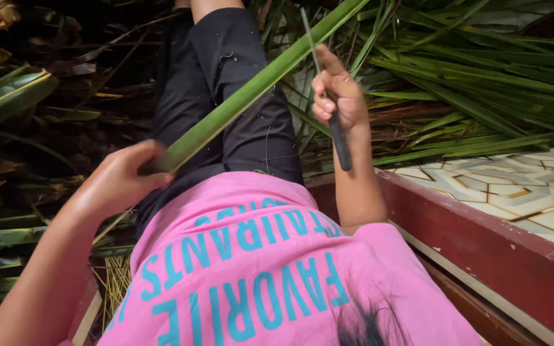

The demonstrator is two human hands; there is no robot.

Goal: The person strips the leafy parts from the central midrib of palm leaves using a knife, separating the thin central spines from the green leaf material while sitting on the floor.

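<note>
Green and long, the palm leaf strip (251, 93) runs diagonally over the lap, its lower end pinched in the left hand (120, 182), fingers curled around it. The right hand (338, 96) is clenched on a dark-handled knife (336, 131), its blade beside the strip's upper stretch.

leaf end: the long green leaf (258, 86) is running out past the top edge
leaf base: lying hidden under the left hand (120, 182)
knife (331, 109): its handle is sitting partly covered by the right hand (338, 96)
left forearm: getting cut off at the bottom edge
</note>
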